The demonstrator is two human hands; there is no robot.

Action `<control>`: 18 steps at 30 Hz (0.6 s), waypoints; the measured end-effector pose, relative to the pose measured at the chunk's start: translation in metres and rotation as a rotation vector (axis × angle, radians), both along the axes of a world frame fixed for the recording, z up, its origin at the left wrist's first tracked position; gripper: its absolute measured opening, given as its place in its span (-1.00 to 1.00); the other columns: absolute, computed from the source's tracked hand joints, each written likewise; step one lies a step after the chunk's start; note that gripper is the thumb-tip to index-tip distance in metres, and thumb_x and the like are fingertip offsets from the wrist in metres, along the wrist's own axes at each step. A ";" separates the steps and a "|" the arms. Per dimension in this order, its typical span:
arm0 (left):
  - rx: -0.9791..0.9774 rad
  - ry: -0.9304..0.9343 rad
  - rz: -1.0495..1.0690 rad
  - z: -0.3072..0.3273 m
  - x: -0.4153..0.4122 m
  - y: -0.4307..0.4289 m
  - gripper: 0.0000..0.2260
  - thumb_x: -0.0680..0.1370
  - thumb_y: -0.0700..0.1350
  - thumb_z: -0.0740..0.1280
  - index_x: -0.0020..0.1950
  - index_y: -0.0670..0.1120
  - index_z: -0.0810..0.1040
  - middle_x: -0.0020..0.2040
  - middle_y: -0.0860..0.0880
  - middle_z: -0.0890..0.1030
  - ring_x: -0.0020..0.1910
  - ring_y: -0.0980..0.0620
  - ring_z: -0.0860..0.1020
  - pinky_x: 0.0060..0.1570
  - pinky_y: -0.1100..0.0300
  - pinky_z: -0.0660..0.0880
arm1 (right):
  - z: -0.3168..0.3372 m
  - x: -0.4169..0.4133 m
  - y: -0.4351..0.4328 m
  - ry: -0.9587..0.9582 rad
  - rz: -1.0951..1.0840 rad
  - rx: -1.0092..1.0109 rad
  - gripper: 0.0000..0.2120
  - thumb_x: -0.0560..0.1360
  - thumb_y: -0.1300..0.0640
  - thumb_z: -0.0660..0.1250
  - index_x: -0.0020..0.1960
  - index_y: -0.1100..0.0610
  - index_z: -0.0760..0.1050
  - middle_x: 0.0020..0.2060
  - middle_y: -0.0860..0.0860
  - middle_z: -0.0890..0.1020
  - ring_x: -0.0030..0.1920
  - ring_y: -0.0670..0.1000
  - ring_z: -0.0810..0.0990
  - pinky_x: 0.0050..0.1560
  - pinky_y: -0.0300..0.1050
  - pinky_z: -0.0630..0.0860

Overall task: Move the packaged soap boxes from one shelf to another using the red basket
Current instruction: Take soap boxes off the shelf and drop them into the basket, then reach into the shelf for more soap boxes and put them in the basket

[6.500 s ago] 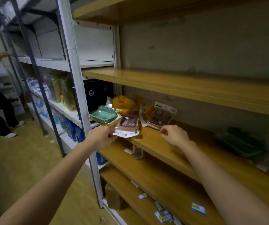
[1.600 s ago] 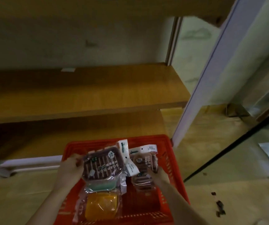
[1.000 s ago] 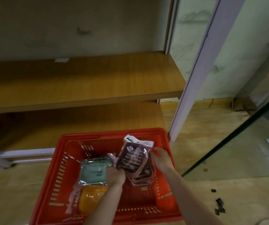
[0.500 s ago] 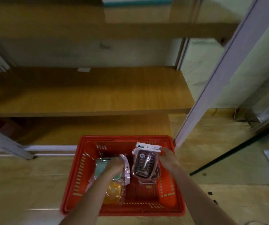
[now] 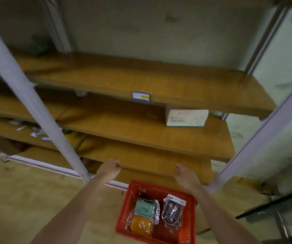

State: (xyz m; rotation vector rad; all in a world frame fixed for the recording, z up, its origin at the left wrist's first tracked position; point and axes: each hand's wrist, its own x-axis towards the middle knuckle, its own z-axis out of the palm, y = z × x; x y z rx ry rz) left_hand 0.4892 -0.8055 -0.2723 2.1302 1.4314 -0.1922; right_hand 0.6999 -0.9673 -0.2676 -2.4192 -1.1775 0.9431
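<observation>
Left hand [image 5: 109,169]: empty, fingers loosely bent, raised over the basket's far edge.
Right hand [image 5: 185,175]: also holding nothing, level with the left.
Soap boxes: teal soap box [image 5: 144,207], orange soap box [image 5: 140,225] and brown soap box [image 5: 173,209] lie flat in the basket, probably gathered for one carry.
Red basket [image 5: 126,205]: on the floor before the shelving, within reach.
Wooden shelves [image 5: 141,132]: a white carton [image 5: 186,118] sits on the middle board.

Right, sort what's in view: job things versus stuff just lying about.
Job: red basket; teal soap box; orange soap box; brown soap box; wooden shelves.
Lying about: white carton; price label; small clutter on the left shelf.
</observation>
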 end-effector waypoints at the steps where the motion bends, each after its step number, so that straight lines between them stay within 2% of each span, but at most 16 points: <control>1: 0.023 -0.008 0.003 0.022 -0.012 0.006 -0.79 0.59 -0.13 0.12 0.08 -0.11 0.53 0.09 -0.08 0.57 0.11 -0.07 0.54 -0.04 0.17 0.41 | 0.024 -0.010 0.011 -0.020 0.034 0.024 -0.56 0.58 0.16 0.15 0.45 0.09 0.21 0.33 0.06 0.44 0.17 0.05 0.54 0.05 -0.16 0.49; 3: 0.052 -0.036 0.013 0.056 -0.038 0.018 -0.77 0.58 -0.13 0.14 0.14 -0.08 0.53 0.15 -0.06 0.56 0.15 -0.07 0.52 0.02 0.17 0.43 | 0.063 -0.032 0.034 -0.040 0.098 0.081 -0.57 0.57 0.16 0.16 0.43 0.09 0.24 0.34 0.07 0.45 0.21 0.07 0.52 0.17 -0.07 0.47; 7: 0.174 -0.079 0.105 0.106 -0.101 0.042 -0.79 0.55 -0.11 0.19 0.10 -0.07 0.55 0.15 -0.07 0.59 0.14 -0.09 0.54 0.05 0.16 0.44 | 0.117 -0.092 0.084 -0.126 0.252 0.143 -0.56 0.57 0.11 0.19 0.43 0.09 0.25 0.28 0.07 0.49 0.20 0.07 0.52 0.18 -0.08 0.46; 11: 0.301 -0.077 0.155 0.140 -0.174 0.081 -0.80 0.53 -0.12 0.21 0.07 -0.10 0.57 0.15 -0.11 0.59 0.15 -0.11 0.54 0.13 0.10 0.47 | 0.144 -0.163 0.144 -0.202 0.375 0.232 -0.56 0.56 0.11 0.21 0.42 0.06 0.27 0.36 0.05 0.40 0.34 0.08 0.38 0.32 0.00 0.37; 15: 0.392 -0.034 0.204 0.174 -0.251 0.129 -0.81 0.53 -0.07 0.23 0.05 -0.09 0.57 0.12 -0.14 0.60 0.16 -0.14 0.53 0.08 0.08 0.46 | 0.167 -0.241 0.213 -0.304 0.486 0.297 -0.58 0.56 0.07 0.21 0.41 0.03 0.28 0.37 0.02 0.39 0.35 0.06 0.36 0.30 0.02 0.40; 18: 0.463 0.035 0.197 0.198 -0.308 0.171 -0.75 0.52 -0.03 0.22 0.14 -0.06 0.53 0.17 -0.12 0.59 0.19 -0.13 0.53 0.14 0.05 0.48 | 0.188 -0.300 0.266 -0.374 0.506 0.367 -0.58 0.56 0.03 0.18 0.40 0.04 0.28 0.35 0.01 0.40 0.35 0.07 0.36 0.29 0.03 0.41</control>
